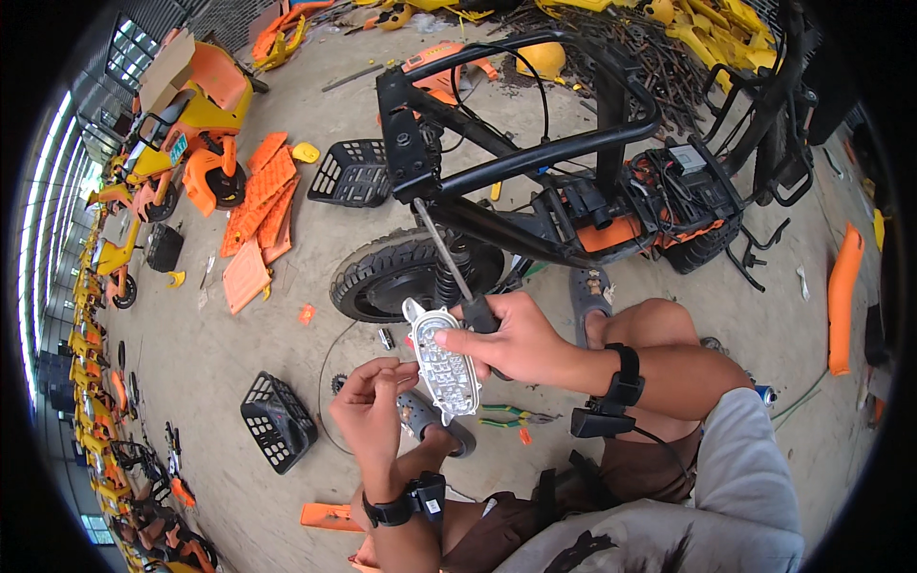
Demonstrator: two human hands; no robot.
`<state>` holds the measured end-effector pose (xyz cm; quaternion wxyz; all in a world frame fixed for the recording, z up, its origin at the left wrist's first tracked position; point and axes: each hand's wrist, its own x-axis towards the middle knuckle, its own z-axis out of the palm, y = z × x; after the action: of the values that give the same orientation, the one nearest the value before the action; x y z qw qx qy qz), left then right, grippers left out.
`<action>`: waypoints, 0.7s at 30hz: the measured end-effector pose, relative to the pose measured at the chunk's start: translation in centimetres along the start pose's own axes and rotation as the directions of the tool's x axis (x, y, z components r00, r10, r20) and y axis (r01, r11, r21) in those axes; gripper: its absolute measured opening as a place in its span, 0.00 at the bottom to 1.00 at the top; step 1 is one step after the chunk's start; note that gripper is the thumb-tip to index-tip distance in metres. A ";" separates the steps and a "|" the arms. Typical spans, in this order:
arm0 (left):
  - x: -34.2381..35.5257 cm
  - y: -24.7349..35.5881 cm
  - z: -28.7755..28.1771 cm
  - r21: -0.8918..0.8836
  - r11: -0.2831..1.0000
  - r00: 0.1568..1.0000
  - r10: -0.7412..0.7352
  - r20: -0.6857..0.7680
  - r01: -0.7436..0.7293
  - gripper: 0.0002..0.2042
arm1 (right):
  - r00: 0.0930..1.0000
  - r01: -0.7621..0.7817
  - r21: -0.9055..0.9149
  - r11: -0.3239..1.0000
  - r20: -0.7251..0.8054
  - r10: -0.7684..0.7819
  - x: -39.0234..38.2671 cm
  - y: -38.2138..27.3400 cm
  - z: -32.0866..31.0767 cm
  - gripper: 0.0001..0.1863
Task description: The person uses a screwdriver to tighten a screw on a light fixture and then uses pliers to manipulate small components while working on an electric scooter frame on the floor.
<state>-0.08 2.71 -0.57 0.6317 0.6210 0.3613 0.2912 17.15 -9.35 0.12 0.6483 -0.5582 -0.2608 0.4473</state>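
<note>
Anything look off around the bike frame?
Yes: pliers lie loose on the floor near a shoe, a possible trip hazard. Orange panels sit in an untidy pile left of the bike frame, its wires exposed.

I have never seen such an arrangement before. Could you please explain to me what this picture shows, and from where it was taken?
There is no robot here: these are a person's bare hands, with black straps on the wrists. The single picture comes from a wide fisheye camera on the person's head, looking down, so straight edges bend near its rim.

The right hand holds an oval, silver-coloured metal part and a screwdriver-like tool. The left hand is beside the part, fingertips together; whether it grips anything is unclear.

Ahead stands a partly bare black vehicle frame with a thick-treaded wheel. On the concrete floor lie pliers, black baskets and orange panels.
</note>
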 end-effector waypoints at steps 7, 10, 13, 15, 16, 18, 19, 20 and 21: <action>-0.8 0.1 0.5 0.375 0.866 0.944 0.310 0.114 -0.330 0.07 | 0.997 0.071 -0.063 0.995 -0.008 -0.072 0.0 0.7 -0.1 0.13; -1.0 0.4 0.9 0.396 0.860 0.946 0.277 0.165 -0.321 0.06 | 0.990 0.135 -0.123 0.983 -0.019 -0.138 0.0 0.8 0.0 0.14; -0.9 0.4 1.1 0.365 0.889 0.959 0.231 0.162 -0.276 0.06 | 0.964 0.256 -0.220 0.941 -0.008 -0.264 0.1 0.9 0.0 0.15; -0.9 0.3 1.1 0.344 0.900 0.962 0.224 0.159 -0.266 0.06 | 0.936 0.340 -0.292 0.894 0.013 -0.352 0.1 1.0 -0.1 0.15; -0.9 0.3 1.1 0.345 0.902 0.963 0.217 0.161 -0.261 0.06 | 0.920 0.376 -0.326 0.867 0.022 -0.391 0.2 1.2 -0.1 0.15; -0.9 0.4 1.1 0.345 0.905 0.965 0.204 0.164 -0.250 0.06 | 0.889 0.439 -0.357 0.824 0.038 -0.457 0.2 1.4 -0.1 0.16; -0.9 0.4 1.0 0.337 0.913 0.968 0.182 0.171 -0.231 0.05 | 0.873 0.468 -0.355 0.809 0.043 -0.486 0.2 1.4 0.0 0.15; -0.9 0.5 0.9 0.330 0.920 0.971 0.159 0.177 -0.211 0.05 | 0.856 0.496 -0.353 0.793 0.049 -0.514 0.2 1.4 0.0 0.15; -0.8 0.5 0.7 0.322 0.927 0.974 0.136 0.183 -0.190 0.05 | 0.860 0.494 -0.338 0.801 0.058 -0.506 0.1 1.4 0.0 0.15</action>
<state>0.08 1.62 -0.02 0.5160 0.7689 0.3021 0.2265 16.79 -9.24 -1.20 0.6409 -0.5811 -0.4607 0.1984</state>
